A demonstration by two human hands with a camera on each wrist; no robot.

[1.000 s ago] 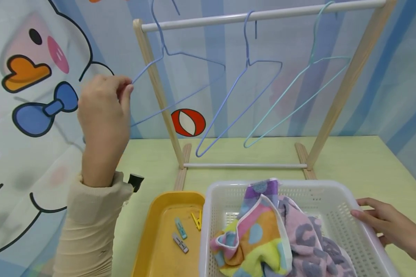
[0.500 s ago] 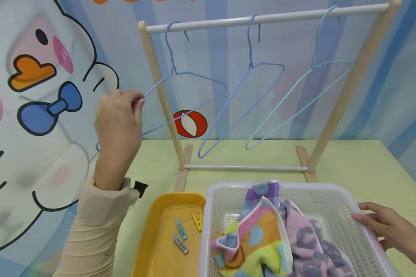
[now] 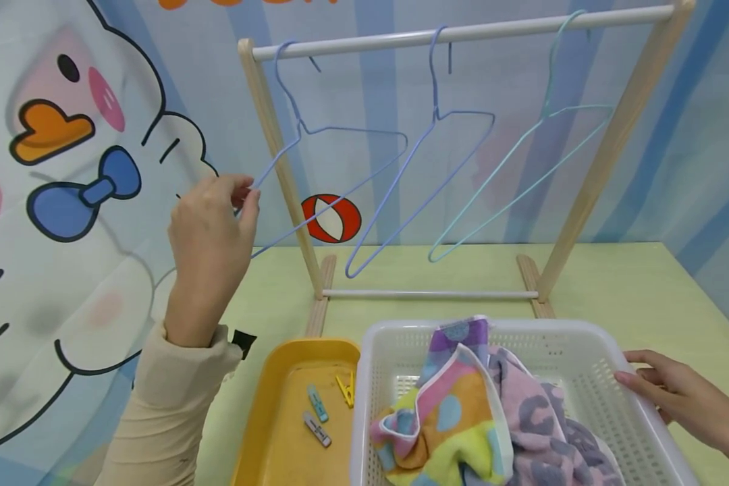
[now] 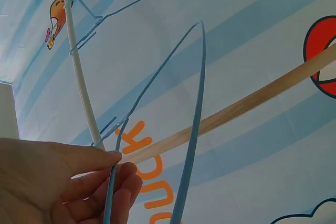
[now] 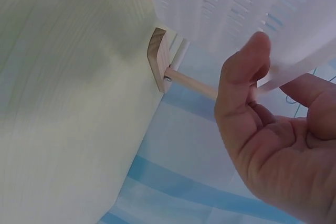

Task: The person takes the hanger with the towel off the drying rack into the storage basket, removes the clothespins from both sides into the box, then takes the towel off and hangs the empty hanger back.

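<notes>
My left hand [image 3: 209, 246] pinches the left shoulder of a blue wire clothes hanger [image 3: 295, 110] between thumb and fingers. Its hook lies over the white rail [image 3: 364, 44] near the rack's left post, and the hanger is turned at an angle. In the left wrist view the thumb and fingers [image 4: 100, 162] meet on the wire. My right hand [image 3: 680, 395] grips the right rim of a white plastic basket [image 3: 583, 331], thumb above and fingers bent beneath it. Inside lie a multicoloured towel [image 3: 455, 412] and a pink-grey patterned cloth [image 3: 534, 418].
Another blue hanger [image 3: 435, 88] and a mint hanger [image 3: 548, 88] hang farther right on the rail. Left of the basket, a yellow tray [image 3: 279, 418] holds a teal clothespin [image 3: 317, 403], a grey clothespin [image 3: 316, 428] and a yellow clothespin [image 3: 346, 390].
The left hand has lowered the blue hanger; its hook, raised above the rail before, now rests on it. The right hand stays on the basket rim.
</notes>
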